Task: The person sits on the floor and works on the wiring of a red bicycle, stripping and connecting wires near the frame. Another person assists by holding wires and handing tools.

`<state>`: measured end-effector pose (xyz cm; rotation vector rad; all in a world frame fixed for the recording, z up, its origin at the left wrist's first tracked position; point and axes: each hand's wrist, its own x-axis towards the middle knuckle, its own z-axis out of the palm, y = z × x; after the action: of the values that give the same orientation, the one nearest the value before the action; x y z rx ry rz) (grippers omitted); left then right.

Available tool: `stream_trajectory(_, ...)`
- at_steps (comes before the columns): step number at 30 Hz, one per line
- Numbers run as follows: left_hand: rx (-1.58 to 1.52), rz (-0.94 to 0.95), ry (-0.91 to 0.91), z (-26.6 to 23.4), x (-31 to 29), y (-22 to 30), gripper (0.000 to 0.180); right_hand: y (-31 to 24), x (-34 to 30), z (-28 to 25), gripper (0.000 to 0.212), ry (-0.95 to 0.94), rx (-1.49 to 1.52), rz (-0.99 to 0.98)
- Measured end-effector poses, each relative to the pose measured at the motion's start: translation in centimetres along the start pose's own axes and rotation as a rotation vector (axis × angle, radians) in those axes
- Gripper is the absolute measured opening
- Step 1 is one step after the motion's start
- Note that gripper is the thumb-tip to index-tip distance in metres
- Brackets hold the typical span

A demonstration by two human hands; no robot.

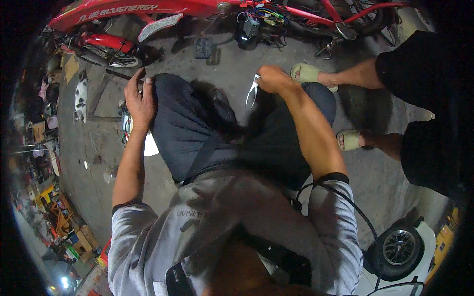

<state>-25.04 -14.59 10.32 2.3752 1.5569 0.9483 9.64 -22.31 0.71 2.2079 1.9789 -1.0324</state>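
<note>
My right hand (274,79) is closed above my right knee. It grips a shiny pale tool (252,92) with two slim, curved prongs pointing down between my legs; its exact kind is unclear. My left hand (139,98) rests by the outer side of my left knee, with fingers stretched out and thumb apart. A dark bar (117,74) lies close to its fingertips; whether they touch it I cannot tell. My knees are bent over the grey floor, in front of a red two-wheeled vehicle (197,11).
Loose coloured wires (270,17) and a black-and-grey part (248,30) hang from the vehicle. A dark square block (203,48) lies on the floor. Another person in sandals (307,73) stands at right. A black-and-white cat (81,96) lies left. A wheel (400,248) is at lower right.
</note>
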Motion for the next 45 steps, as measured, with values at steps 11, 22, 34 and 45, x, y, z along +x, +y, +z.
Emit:
stream_trajectory(11,-0.107,-0.065,-0.023,0.1,-0.7,-0.5,0.035,0.8,1.3,1.2,0.029,-0.044,0.03,-0.121)
stream_trajectory(22,-0.068,-0.08,0.074,-0.6,-0.5,1.2,0.035,-0.7,0.7,-1.0,0.038,0.021,0.019,-0.178)
stream_trajectory(34,-0.079,0.009,0.151,-0.8,-1.3,0.9,0.034,1.3,0.1,0.2,0.042,-0.048,-0.037,0.039)
stream_trajectory(45,-0.085,0.004,0.153,-0.9,-1.4,0.3,0.035,1.5,0.0,1.4,0.039,0.005,-0.091,-0.015)
